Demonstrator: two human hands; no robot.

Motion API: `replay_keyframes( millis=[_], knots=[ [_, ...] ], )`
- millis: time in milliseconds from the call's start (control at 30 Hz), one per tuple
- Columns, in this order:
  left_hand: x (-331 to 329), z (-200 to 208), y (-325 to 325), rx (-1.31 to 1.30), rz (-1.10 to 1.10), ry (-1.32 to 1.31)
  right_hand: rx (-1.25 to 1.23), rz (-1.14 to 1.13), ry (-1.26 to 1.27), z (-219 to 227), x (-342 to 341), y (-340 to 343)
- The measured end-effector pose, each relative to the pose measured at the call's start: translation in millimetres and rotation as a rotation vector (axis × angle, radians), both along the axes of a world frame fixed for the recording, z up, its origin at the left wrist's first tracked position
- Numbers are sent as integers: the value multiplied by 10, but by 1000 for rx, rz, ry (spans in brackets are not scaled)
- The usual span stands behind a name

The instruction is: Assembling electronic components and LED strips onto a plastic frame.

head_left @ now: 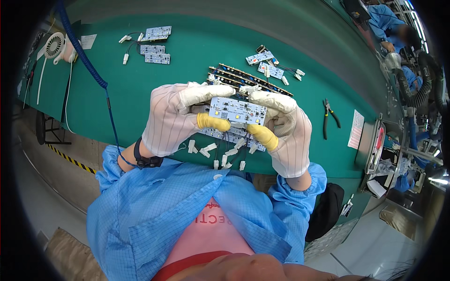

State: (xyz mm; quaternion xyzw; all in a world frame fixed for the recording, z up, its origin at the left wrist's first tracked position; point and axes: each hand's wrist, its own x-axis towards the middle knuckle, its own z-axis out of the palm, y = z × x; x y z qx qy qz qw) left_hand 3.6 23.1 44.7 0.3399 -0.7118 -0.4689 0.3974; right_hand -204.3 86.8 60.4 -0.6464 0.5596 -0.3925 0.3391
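Between my two gloved hands I hold up a small white circuit board [237,111] with yellowish LEDs, its face toward me. My left hand [180,110], in a striped glove with a yellow thumb cover, grips the board's left end. At the right end, my right hand [283,124] pinches it with thumb and fingers. Behind the board lies a row of boards stood on edge [253,77], partly hidden by my fingers. Below my hands, more white boards [213,133] lie with wires and white connectors [229,152] toward me.
Loose boards lie at the far left [157,44] and far right [266,64] of the green mat [187,70]. Black-handled cutting pliers [330,118] rest at the right, near a sheet of labels [356,129]. A blue coiled cord [84,56] runs to my left wrist. A small fan [55,45] stands at the left.
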Motion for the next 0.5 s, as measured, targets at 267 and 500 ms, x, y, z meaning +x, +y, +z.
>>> replay_keyframes(
  millis=[267, 500],
  knots=[
    [14, -26, -28, -85, -40, -8, -49, 18, -81, 3, -12, -6],
    [7, -29, -7, -29, -38, 38, -46, 13, -44, 1, -15, -14]
  ],
)
